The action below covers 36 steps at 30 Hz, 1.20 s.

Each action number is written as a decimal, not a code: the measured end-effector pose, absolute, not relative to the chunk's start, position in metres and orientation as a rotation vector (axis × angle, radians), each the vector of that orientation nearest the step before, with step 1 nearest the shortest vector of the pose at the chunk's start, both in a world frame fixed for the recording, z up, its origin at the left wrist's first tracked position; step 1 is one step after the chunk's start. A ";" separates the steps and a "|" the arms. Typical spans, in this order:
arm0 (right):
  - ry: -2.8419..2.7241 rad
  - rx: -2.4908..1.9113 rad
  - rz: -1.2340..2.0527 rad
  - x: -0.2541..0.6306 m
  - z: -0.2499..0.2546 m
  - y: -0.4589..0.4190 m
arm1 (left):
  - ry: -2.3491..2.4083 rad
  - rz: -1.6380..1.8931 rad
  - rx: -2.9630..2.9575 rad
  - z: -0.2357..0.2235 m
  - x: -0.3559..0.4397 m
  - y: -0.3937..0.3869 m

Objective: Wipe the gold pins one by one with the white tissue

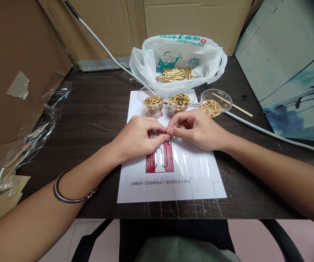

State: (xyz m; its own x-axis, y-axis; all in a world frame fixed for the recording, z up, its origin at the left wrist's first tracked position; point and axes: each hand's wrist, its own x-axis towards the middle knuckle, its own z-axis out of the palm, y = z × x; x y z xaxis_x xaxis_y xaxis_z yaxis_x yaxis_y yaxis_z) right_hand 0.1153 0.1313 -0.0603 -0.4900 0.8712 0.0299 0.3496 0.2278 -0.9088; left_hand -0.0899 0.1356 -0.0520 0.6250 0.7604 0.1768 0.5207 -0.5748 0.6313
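Note:
My left hand [137, 136] and my right hand [196, 128] meet fingertip to fingertip above a white printed sheet [170, 182] taped to the dark table. Both pinch at the same spot, over a red diagram [160, 160] on the sheet; whatever sits between the fingertips is too small to make out. Just beyond my hands stand three clear plastic cups of small brass pins: left cup [152, 101], middle cup [180, 101], right cup [215, 103]. A thin wooden stick [232, 104] rests in the right cup.
A white plastic bag [177, 60] holding a heap of brass pins lies behind the cups. A white cable [269, 133] runs across the table. Cardboard boxes [105, 25] wall the back and left; crumpled clear wrap [31, 138] lies at left.

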 end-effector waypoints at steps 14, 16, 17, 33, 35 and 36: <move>-2.210 -1.299 0.584 0.120 -0.012 0.113 | 0.983 0.595 2.257 -0.051 -0.090 0.136; -2.318 -1.297 0.331 0.126 -0.014 0.109 | 0.989 0.589 2.252 -0.050 -0.090 0.136; -2.362 -1.293 0.251 0.128 -0.017 0.108 | 0.987 0.587 2.251 -0.050 -0.090 0.136; -2.475 -1.237 0.449 0.137 -0.044 0.108 | 0.959 0.608 2.244 -0.053 -0.090 0.136; -2.429 -1.300 0.472 0.137 -0.043 0.106 | 0.957 0.601 2.251 -0.053 -0.090 0.136; -2.420 -1.320 0.487 0.137 -0.043 0.105 | 0.957 0.599 2.252 -0.053 -0.090 0.136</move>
